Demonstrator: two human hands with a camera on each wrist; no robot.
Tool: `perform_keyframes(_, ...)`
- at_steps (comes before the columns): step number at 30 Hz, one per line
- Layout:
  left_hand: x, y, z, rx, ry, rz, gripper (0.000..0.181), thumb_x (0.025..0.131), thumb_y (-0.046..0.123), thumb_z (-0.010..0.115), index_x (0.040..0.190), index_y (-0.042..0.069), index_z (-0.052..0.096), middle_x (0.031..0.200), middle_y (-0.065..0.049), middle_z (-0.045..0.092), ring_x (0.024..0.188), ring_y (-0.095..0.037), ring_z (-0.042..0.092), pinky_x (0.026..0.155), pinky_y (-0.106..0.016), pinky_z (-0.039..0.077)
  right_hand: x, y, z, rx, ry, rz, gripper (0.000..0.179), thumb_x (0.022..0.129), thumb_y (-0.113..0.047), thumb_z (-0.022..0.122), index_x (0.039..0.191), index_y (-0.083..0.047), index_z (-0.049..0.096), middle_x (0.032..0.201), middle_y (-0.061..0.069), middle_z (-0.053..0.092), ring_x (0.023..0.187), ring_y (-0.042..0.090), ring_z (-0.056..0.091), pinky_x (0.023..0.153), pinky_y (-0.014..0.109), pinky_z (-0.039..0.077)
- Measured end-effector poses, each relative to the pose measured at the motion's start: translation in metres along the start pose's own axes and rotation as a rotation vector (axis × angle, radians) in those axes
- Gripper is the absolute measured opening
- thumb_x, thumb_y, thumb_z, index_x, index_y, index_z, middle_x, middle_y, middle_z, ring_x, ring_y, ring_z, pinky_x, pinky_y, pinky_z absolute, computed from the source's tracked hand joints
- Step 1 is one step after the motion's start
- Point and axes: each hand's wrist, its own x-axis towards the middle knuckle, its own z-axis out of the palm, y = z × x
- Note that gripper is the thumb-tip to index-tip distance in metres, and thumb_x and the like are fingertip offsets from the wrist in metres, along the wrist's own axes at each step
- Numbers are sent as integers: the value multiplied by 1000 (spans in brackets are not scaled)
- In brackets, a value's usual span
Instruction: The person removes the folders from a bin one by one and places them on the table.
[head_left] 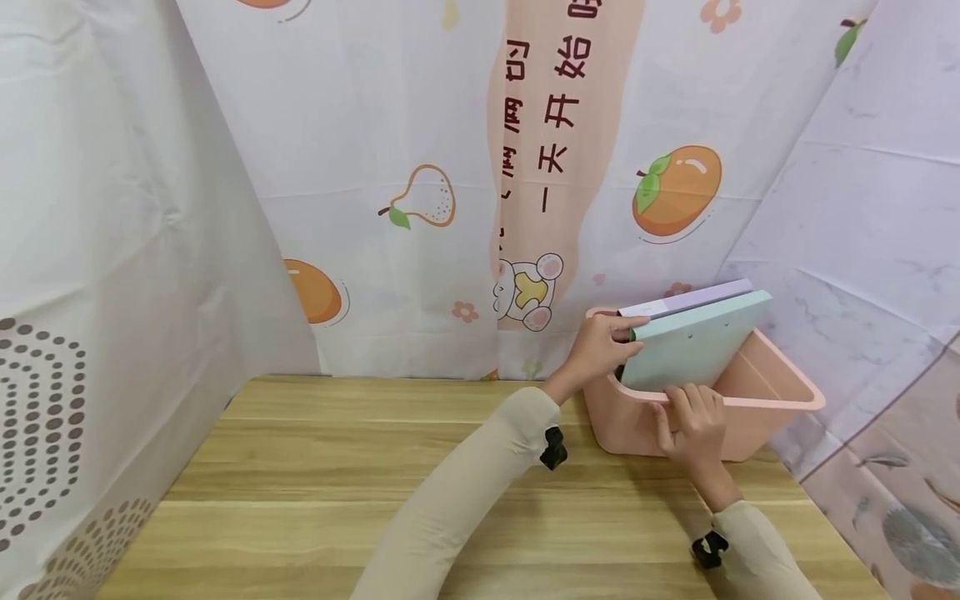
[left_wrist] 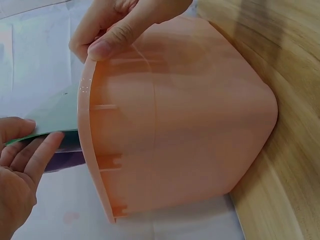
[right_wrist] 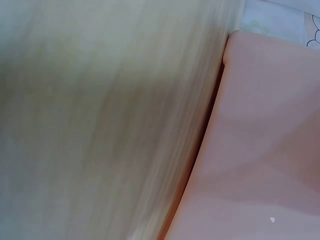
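A pink plastic bin [head_left: 630,425] stands at the table's far right corner. Upright in it, leaning slightly, are a pale green folder [head_left: 697,342] and, behind that, a purple folder [head_left: 697,296]. My left hand [head_left: 592,346] pinches the green folder's left edge between thumb and fingers, above the rim; the left wrist view shows this hand [left_wrist: 20,175] beside the bin's end wall. With my right hand [head_left: 693,429] I grip the bin's near rim, fingers curled over it and thumb outside. The folders' lower parts are hidden inside the bin.
The wooden table [head_left: 375,467] spreads to the left and in front of the bin. Behind it hangs a printed curtain [head_left: 420,292] with fruit pictures, close to the bin's back. Another curtain [head_left: 847,333] hangs at the right. Both sleeves carry black wrist straps [head_left: 553,448].
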Motion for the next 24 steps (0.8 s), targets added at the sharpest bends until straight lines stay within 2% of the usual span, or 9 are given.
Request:
perform_keyframes(1,0,0,0,-7,1,-1,34,90,5,77,124,6,73,81,-14,76,71,-5,71,106,-20,45,0,0,0,-1,-3,1,58,102,-45,53,79,8,62,68,21,52,63,44,47,62,55,34)
perform_keyframes(4,-1,0,-1,-75,-4,-9,35,89,0,76,124,4,73,102,-20,74,82,-10,75,81,-11,54,0,0,0,-4,-13,5,57,102,-44,53,80,7,62,68,21,52,63,44,47,63,55,34)
perform_keyframes(6,-2,0,-1,-108,-9,-16,35,89,-2,75,124,3,73,114,-21,70,91,-16,77,68,-10,56,0,-1,0,-5,-16,7,57,103,-44,52,79,7,62,68,21,52,63,43,47,63,55,34)
perform_keyframes(8,-2,0,-1,-134,-9,-17,35,88,-4,75,123,2,73,117,-22,70,96,-20,77,70,-9,56,0,-1,0,-7,-14,8,58,103,-45,52,79,7,62,68,21,52,63,43,46,63,55,34)
perform_keyframes(14,-2,2,-3,-233,19,-40,35,86,-5,77,121,1,74,125,-20,70,99,-21,76,69,-15,59,1,-1,-1,-22,3,5,60,103,-47,51,78,7,61,68,21,52,62,43,46,62,55,34)
perform_keyframes(18,-5,2,-4,-316,41,-94,35,86,-1,79,120,2,75,125,-19,68,99,-19,76,69,-19,61,1,-1,-1,-27,3,4,59,103,-46,51,78,7,60,67,21,52,62,43,46,62,55,34)
perform_keyframes(24,-9,1,-4,-405,87,-175,35,84,2,81,119,5,76,123,-13,66,102,-17,75,77,-19,60,1,-1,-1,-33,7,-5,59,103,-46,50,78,7,61,67,21,52,62,43,46,62,54,34)
